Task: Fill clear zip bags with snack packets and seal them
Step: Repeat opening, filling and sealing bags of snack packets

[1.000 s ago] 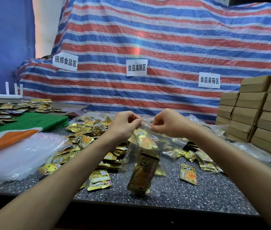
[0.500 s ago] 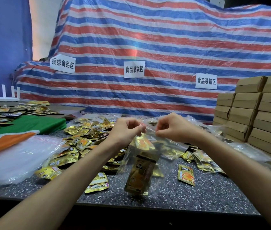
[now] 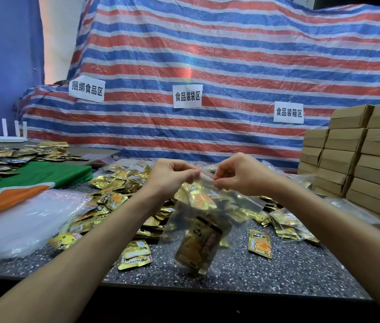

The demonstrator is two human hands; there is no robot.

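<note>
Hands, left point(image 3: 171, 177) and right point(image 3: 239, 174), pinch the zip strip of a bag point(image 3: 204, 220) holding gold packets point(image 3: 197, 249) above the table point(image 3: 284, 269)

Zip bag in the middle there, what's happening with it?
A person holds the clear zip bag over the speckled table, left hand and right hand each pinching its red-lined top edge, apparently pressing it closed. Gold snack packets sit inside it. More loose packets lie heaped on the table behind.
</note>
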